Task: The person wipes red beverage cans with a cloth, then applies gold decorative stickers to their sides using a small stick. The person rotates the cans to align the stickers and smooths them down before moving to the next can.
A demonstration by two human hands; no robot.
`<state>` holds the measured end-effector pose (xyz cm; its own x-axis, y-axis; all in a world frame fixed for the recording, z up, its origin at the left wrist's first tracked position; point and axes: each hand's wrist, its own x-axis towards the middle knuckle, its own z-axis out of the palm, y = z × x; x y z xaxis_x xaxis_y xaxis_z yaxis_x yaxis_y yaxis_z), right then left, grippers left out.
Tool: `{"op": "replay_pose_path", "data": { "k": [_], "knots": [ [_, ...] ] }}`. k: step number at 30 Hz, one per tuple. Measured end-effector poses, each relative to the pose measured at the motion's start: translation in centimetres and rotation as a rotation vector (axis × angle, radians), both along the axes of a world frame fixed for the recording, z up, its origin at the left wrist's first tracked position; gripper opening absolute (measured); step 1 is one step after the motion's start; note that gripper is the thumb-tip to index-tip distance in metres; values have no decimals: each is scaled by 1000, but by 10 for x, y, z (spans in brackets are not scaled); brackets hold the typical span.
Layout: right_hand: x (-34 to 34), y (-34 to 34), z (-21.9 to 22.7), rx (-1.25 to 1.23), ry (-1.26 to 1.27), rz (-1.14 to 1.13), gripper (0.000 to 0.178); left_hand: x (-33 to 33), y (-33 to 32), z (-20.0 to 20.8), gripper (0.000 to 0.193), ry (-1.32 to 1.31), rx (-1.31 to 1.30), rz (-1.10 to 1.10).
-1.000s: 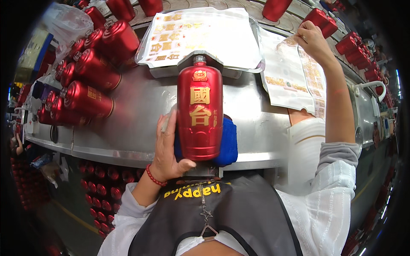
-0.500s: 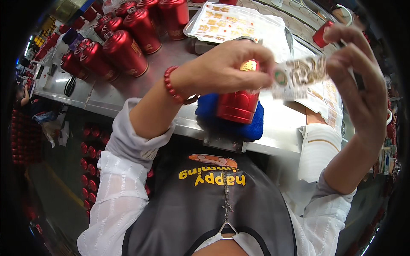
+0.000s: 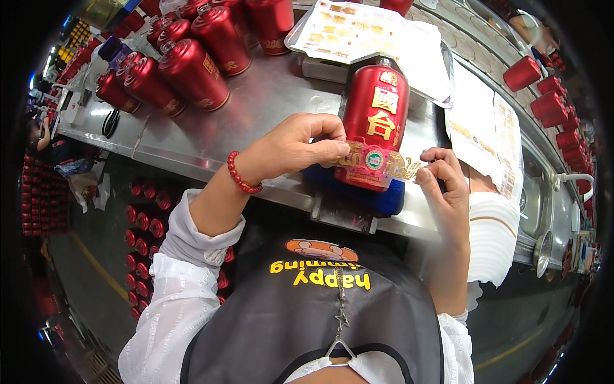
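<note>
A red bottle (image 3: 376, 102) with gold characters lies on a folded blue cloth (image 3: 391, 203) at the table's front edge, its dark neck pointing away from me. Across the lower part of the bottle stretches a clear decal strip (image 3: 376, 160) with gold ornament and a round green emblem. My left hand (image 3: 300, 147) pinches the strip's left end between thumb and forefinger. At the other end, my right hand (image 3: 444, 185) pinches the strip too, fingers curled. Whether the strip touches the bottle I cannot tell.
Several red bottles (image 3: 195, 73) stand at the back left. A tray with decal sheets (image 3: 358, 29) lies behind the bottle, more sheets (image 3: 483, 128) to the right. A roll of white paper (image 3: 492, 237) sits at the right edge. Black scissors (image 3: 110, 123) lie far left. Red bottles line a conveyor (image 3: 549, 109).
Both hands have come down and closer together, bringing the decal strip from above and right of the bottle to in front of its lower part. The bottle's face shows more now.
</note>
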<state>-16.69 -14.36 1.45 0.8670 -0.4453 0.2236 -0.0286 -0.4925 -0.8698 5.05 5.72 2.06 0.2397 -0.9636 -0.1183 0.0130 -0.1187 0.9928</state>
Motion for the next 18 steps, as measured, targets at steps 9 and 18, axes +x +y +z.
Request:
{"op": "replay_pose_path", "data": {
  "k": [9, 18],
  "knots": [
    [5, -1, -8, 5, -29, 20, 23, 3, -2, -5, 19, 85, -40, -6],
    [6, -3, -15, 29, -22, 17, 21, 3, -3, -3, 20, 9, -33, 4]
  ]
}}
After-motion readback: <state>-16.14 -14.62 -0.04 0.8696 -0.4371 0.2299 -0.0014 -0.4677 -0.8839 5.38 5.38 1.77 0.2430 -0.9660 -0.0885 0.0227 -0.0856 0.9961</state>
